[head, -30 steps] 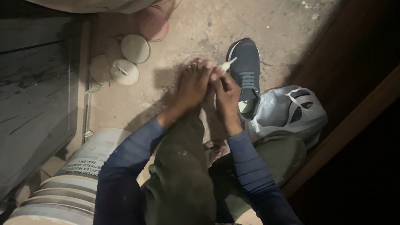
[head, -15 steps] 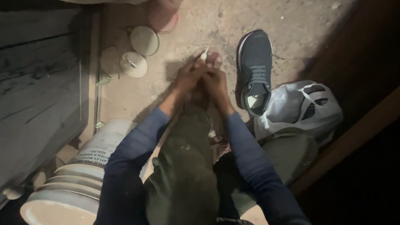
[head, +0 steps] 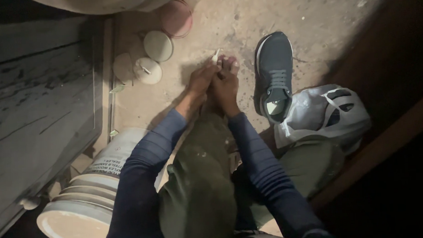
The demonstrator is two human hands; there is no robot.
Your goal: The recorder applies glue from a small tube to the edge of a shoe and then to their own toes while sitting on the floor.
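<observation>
Dusty concrete floor (head: 311, 17), dim. Left hand (head: 201, 79) and right hand (head: 225, 83) together at a bare foot (head: 228, 63) (beside dark grey sneaker (head: 274, 70)), fingers pinching small white strip (head: 215, 54).

I sit on the bare, dusty concrete floor (head: 311, 17) of what looks like a building site or a room under renovation, lit only by a patch of light with darkness all round. A white plastic pail (head: 90, 193) of the kind sealer comes in lies tipped beside my leg. Round lids (head: 157, 46) are scattered on the floor near a grimy grey board (head: 38, 111). A lone dark sneaker (head: 274, 74) and a crumpled plastic bag (head: 321, 113) lie beside raw timber (head: 386, 145).
</observation>
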